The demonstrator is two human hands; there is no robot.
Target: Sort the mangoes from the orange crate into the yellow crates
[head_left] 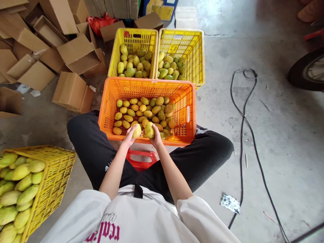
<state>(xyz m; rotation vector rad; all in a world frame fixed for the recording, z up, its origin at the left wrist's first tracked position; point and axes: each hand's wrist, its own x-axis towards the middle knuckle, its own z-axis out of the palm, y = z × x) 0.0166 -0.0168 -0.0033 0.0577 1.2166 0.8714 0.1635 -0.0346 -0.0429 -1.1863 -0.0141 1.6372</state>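
I sit on a low red stool [140, 159] with an orange crate [187, 135] of yellow-green mangoes [141, 111] between my knees. My left hand [129, 136] is closed round one yellow mango [137, 131] at the crate's near edge. Right beside it, my right hand [156, 136] grips another mango [149, 129], which looks greener with dark spots. The two fruits are almost touching above the pile.
Two yellow crates [118, 47] [199, 57] with mangoes stand behind the orange one. A fuller yellow crate [50, 182] sits at my left. Cardboard boxes [73, 91] are heaped at the back left. A black cable [243, 128] runs over the concrete floor at right, near a wheel [307, 69].
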